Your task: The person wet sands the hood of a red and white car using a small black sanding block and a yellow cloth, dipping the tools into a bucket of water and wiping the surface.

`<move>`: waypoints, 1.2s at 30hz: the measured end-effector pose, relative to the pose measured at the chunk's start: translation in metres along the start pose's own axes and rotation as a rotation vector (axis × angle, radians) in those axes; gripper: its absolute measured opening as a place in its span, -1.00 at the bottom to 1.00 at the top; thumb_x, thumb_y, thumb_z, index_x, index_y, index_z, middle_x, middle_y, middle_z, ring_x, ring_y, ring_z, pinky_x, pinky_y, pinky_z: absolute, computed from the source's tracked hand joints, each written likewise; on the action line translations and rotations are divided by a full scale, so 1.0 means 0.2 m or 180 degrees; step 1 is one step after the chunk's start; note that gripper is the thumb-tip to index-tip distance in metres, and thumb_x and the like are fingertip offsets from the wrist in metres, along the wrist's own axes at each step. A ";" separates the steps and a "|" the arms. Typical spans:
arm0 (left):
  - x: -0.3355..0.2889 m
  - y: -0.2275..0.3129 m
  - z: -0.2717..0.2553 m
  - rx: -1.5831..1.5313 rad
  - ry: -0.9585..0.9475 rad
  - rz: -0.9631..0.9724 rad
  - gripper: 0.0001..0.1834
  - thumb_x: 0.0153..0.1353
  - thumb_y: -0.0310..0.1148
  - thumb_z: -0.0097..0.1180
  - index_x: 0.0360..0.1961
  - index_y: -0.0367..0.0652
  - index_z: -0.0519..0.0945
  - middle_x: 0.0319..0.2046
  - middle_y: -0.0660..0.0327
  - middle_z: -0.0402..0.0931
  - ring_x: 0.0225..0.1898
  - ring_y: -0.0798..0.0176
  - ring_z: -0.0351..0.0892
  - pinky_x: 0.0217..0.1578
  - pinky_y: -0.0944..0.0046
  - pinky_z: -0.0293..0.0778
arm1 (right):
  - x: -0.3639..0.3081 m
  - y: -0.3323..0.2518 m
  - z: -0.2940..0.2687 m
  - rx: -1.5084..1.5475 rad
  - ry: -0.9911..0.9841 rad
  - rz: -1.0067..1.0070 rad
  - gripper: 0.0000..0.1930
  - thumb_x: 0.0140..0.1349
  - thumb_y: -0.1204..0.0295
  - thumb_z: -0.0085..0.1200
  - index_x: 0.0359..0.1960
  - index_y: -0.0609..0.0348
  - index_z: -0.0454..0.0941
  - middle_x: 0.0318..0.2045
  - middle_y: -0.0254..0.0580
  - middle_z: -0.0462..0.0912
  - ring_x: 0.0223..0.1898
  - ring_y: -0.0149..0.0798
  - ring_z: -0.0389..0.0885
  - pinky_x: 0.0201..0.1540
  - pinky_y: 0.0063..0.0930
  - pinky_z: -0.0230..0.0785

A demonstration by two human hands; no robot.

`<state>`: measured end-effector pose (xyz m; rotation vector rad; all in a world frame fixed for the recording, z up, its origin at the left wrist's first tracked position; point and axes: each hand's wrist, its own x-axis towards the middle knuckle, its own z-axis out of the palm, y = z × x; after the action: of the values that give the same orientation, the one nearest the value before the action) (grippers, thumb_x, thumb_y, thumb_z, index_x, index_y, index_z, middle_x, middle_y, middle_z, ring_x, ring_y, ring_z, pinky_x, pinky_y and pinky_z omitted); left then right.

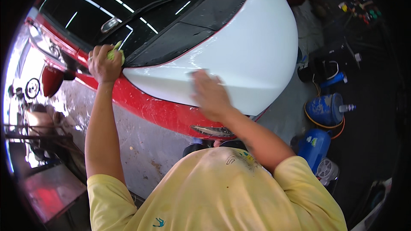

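I have the white hood [252, 42] in the middle of my view, set on the front of a red car and reaching out to the upper right. Its paint looks smooth and pale, with a soft sheen over the broad curve, a faint crease along the near side, and thin wet-looking streaks close to its border with the dark panel [180, 38]. A fine red line edges that border, and a dark gap parts the hood from the red bodywork [158, 113] below.

The right hand [210, 96] is over the hood's near side, its fingers blurred; I cannot tell how wide they stand or whether anything lies under them. The left hand [105, 64] is at the hood's far left corner, by the base of the windshield [98, 0], with its fingers curled around a yellow-green cloth [117, 54].

Past the dark panel I see a black wiper [158, 5] across the glass, which mirrors rows of lights. A headlight [212, 130] sits low in the red bodywork, and a red side mirror [52, 81] juts out at left. On the right, a blue tank [314, 145] stands on the grey floor [145, 154].
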<state>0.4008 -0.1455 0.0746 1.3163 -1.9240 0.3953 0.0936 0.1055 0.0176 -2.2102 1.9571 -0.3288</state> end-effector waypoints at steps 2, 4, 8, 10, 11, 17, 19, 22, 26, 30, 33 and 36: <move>0.01 0.02 -0.01 -0.0014 0.0033 -0.0046 -0.84 0.16 -0.20 0.35 -0.27 0.03 0.80 -0.19 0.24 0.70 -0.02 0.01 0.67 0.05 -0.10 0.57 | -0.37 0.52 0.10 0.0048 0.0374 0.0710 -0.29 0.65 0.16 -0.13 0.68 0.30 0.10 0.69 0.16 0.13 0.72 0.10 0.04 0.68 0.29 -0.15; 0.01 0.03 0.02 0.0063 0.0046 -0.0074 -0.84 0.16 -0.21 0.34 -0.27 0.04 0.80 -0.18 0.24 0.70 -0.02 0.00 0.67 0.06 -0.11 0.56 | -0.54 0.72 0.06 -0.0024 0.0424 0.1420 -0.29 0.61 0.26 -0.08 0.67 0.34 0.09 0.67 0.26 0.14 0.69 0.19 0.09 0.68 0.26 -0.15; 0.03 0.05 0.05 0.0157 -0.0029 -0.0216 -0.82 0.17 -0.20 0.34 -0.25 0.03 0.80 -0.14 0.20 0.71 0.01 -0.03 0.66 0.09 -0.12 0.53 | -0.41 0.50 0.31 -0.0354 0.1156 0.0545 -0.28 0.62 0.20 -0.05 0.65 0.41 0.11 0.65 0.34 0.15 0.68 0.25 0.10 0.69 0.20 -0.12; -0.03 0.08 0.03 -0.0047 -0.0041 -0.0264 -0.84 0.18 -0.24 0.35 -0.25 -0.01 0.79 -0.14 0.18 0.70 0.01 -0.03 0.65 0.07 -0.12 0.53 | -0.13 0.04 0.04 0.0638 0.0415 0.0433 -0.28 0.62 0.14 -0.05 0.61 0.43 0.17 0.63 0.33 0.19 0.67 0.23 0.13 0.69 0.19 -0.11; -0.06 0.18 0.07 -0.0352 -0.0006 -0.0141 -0.86 0.18 -0.28 0.37 -0.25 -0.02 0.79 -0.15 0.16 0.70 0.00 -0.04 0.65 0.06 -0.12 0.53 | -0.07 0.02 0.10 0.0318 0.0644 0.0336 -0.26 0.62 0.09 -0.07 0.60 0.43 0.19 0.63 0.27 0.23 0.68 0.19 0.13 0.69 0.15 -0.09; -0.49 0.76 0.02 -0.0918 -0.0159 0.0951 -0.79 0.10 -0.52 0.37 -0.22 -0.05 0.84 -0.15 0.17 0.73 -0.08 -0.01 0.69 0.06 -0.04 0.54 | -0.56 0.77 0.01 0.0115 0.0287 0.1821 -0.29 0.69 0.04 -0.29 0.70 0.19 0.08 0.74 0.00 0.03 0.75 -0.08 -0.03 0.70 0.25 -0.14; -0.53 1.04 0.05 -0.1135 -0.0368 0.0800 -0.77 0.10 -0.50 0.39 -0.22 0.00 0.88 -0.14 0.20 0.74 -0.06 0.01 0.68 0.06 -0.01 0.55 | -0.70 1.11 -0.04 0.0547 0.0573 0.2560 -0.33 0.72 0.05 -0.37 0.68 0.20 0.14 0.71 0.00 0.11 0.74 -0.04 0.01 0.70 0.23 -0.12; -0.51 1.47 0.11 -0.1076 -0.1055 0.0949 -0.88 0.14 -0.38 0.49 -0.27 -0.01 0.86 -0.13 0.20 0.73 0.01 0.00 0.64 0.09 -0.05 0.54 | -0.77 1.31 -0.06 0.0997 0.1314 0.2154 -0.38 0.71 0.14 -0.23 0.65 0.21 0.20 0.64 0.12 0.25 0.69 0.06 0.12 0.68 0.19 -0.04; -0.38 1.92 0.34 -0.1019 -0.1123 0.1192 -0.85 0.13 -0.31 0.55 -0.35 -0.09 0.80 -0.16 0.11 0.67 -0.03 -0.07 0.60 0.07 -0.09 0.50 | -0.88 1.18 0.15 0.0610 0.0793 0.1973 -0.29 0.65 0.17 -0.07 0.72 0.06 0.05 0.73 0.12 -0.02 0.74 0.14 -0.07 0.69 0.28 -0.20; -0.28 2.19 0.64 -0.0778 -0.0560 0.1121 -0.83 0.13 -0.31 0.55 -0.35 -0.11 0.78 -0.16 0.09 0.65 -0.04 -0.08 0.58 0.03 -0.10 0.51 | -0.87 1.45 0.20 0.0732 0.1082 0.2043 -0.25 0.64 0.16 -0.05 0.74 0.02 -0.01 0.75 0.06 -0.05 0.76 0.10 -0.12 0.72 0.30 -0.35; -0.26 2.28 0.76 -0.0514 -0.0592 0.1011 -0.86 0.12 -0.31 0.53 -0.35 -0.05 0.79 -0.17 0.12 0.64 -0.03 -0.04 0.58 0.03 -0.08 0.50 | -0.70 2.04 0.12 0.0905 0.1127 0.2298 -0.25 0.63 0.18 -0.03 0.75 -0.01 -0.02 0.75 0.02 -0.04 0.77 0.05 -0.14 0.72 0.28 -0.33; -0.27 2.30 0.80 -0.0282 -0.0573 0.1021 -0.87 0.11 -0.35 0.48 -0.32 -0.08 0.78 -0.14 0.12 0.64 -0.03 -0.06 0.57 0.03 -0.08 0.51 | -0.46 2.81 0.00 0.1018 0.1357 0.2134 -0.31 0.68 0.18 -0.10 0.74 -0.02 0.00 0.75 0.00 -0.03 0.76 0.05 -0.13 0.71 0.29 -0.26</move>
<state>-0.0658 -0.0154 0.0017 1.0156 -2.2865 0.3528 -0.4529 0.1272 -0.1387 -1.2615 2.4896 -0.9725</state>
